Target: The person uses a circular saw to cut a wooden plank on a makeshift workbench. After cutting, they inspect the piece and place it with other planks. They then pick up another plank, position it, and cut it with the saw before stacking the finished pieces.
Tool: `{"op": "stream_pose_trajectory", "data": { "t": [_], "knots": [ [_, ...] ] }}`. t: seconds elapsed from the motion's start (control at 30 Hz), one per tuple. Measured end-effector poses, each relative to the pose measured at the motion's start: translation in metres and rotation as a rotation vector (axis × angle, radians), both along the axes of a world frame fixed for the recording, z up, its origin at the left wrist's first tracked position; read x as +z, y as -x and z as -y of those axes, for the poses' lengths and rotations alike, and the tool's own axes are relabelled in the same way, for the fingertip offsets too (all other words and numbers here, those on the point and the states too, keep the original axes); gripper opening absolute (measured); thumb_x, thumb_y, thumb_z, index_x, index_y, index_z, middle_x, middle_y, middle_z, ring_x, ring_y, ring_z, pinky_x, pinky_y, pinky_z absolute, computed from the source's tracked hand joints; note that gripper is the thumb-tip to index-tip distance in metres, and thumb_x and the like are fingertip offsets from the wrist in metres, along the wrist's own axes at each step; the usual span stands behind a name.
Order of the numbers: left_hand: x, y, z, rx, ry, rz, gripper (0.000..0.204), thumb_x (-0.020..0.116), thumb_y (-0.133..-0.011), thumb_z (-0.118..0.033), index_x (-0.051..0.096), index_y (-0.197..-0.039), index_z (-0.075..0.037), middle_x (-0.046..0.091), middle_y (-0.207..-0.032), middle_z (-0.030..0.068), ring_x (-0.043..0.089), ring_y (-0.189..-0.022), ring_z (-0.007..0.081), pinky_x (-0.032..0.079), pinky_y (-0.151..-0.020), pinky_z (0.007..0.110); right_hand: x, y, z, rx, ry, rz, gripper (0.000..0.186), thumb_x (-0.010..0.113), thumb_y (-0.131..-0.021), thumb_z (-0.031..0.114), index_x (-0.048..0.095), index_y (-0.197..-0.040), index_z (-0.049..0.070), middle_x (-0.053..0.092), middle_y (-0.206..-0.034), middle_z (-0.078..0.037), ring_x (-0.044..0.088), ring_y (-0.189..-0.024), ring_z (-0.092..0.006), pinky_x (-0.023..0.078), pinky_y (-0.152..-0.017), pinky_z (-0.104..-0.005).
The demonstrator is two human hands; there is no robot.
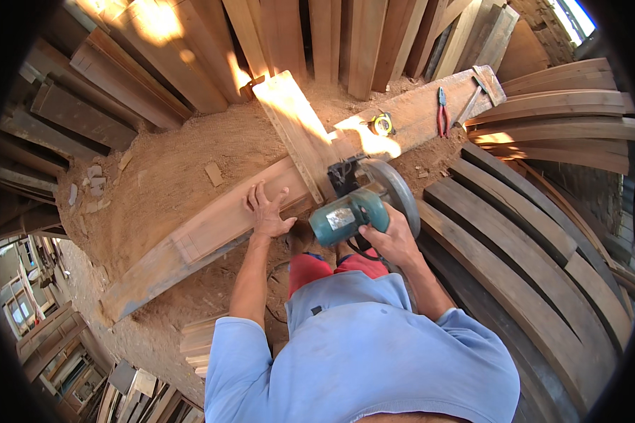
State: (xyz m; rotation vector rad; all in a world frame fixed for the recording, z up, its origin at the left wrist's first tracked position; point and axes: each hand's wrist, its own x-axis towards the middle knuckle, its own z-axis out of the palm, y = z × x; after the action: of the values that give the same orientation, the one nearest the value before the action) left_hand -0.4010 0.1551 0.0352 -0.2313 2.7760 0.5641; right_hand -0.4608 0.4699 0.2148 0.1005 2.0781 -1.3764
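Note:
My left hand [265,209] rests with fingers spread on a reddish plank [219,218], which lies on a long weathered beam [140,285]. My right hand [386,240] grips the handle of a teal circular saw [335,220], whose round guard and dark base sit at the right end of the plank, beside a shorter board [289,116] laid crosswise. Further along the beam are a yellow tape measure [382,125], red-handled pliers [444,121] and a metal tool [470,103], perhaps a square. The saw's blade is hidden from view.
Stacked planks [515,261] fill the right side, and upright boards [328,35] line the far side. Sawdust [155,169] with small offcuts covers the ground. A dark cord hangs below the saw. Mixed timber scraps [134,388] lie at lower left.

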Motion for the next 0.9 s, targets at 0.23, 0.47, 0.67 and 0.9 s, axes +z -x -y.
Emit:
{"op": "stream_pose_trajectory", "data": {
  "t": [0.23,0.47,0.67,0.9],
  "knots": [
    [-0.008,-0.002,0.002,-0.03,0.021,-0.041,0.093,0.098,-0.053,-0.041,0.061,-0.138,-0.04,0.02,-0.165,0.0212,0.01,-0.154,0.0452,0.004,-0.121,0.07,0.001,-0.02,-0.038,-0.231,0.068,0.073,0.026,0.074,-0.087,0.007,0.064,-0.109,-0.001,0.063,-0.09,-0.004,0.058,-0.083,-0.014,0.051,-0.077,-0.0328],
    [-0.01,-0.003,0.003,-0.039,0.025,-0.068,0.095,0.099,-0.052,-0.039,0.06,-0.139,-0.04,0.021,-0.164,0.0218,0.012,-0.153,0.0457,0.006,-0.121,0.071,-0.003,-0.017,-0.043,-0.239,0.074,0.062,0.026,0.075,-0.087,0.007,0.064,-0.109,0.0,0.062,-0.09,-0.003,0.058,-0.082,-0.0129,0.05,-0.075,-0.0315],
    [-0.004,-0.001,0.004,-0.026,0.018,-0.04,0.093,0.098,-0.054,-0.039,0.059,-0.138,-0.04,0.021,-0.165,0.0214,0.012,-0.154,0.0462,0.006,-0.122,0.069,0.0,-0.007,-0.017,-0.136,0.112,0.036,0.027,0.075,-0.087,0.01,0.065,-0.11,-0.001,0.065,-0.092,-0.007,0.062,-0.086,-0.0173,0.052,-0.08,-0.0351],
    [0.002,0.0,0.001,0.008,-0.012,-0.011,0.089,0.097,-0.055,-0.037,0.063,-0.137,-0.038,0.024,-0.165,0.0213,0.011,-0.155,0.0449,0.004,-0.124,0.066,-0.028,-0.003,0.017,0.007,0.051,-0.042,0.035,0.076,-0.087,0.015,0.066,-0.115,-0.004,0.072,-0.101,-0.019,0.069,-0.097,-0.03,0.053,-0.091,-0.0419]
  ]
}}
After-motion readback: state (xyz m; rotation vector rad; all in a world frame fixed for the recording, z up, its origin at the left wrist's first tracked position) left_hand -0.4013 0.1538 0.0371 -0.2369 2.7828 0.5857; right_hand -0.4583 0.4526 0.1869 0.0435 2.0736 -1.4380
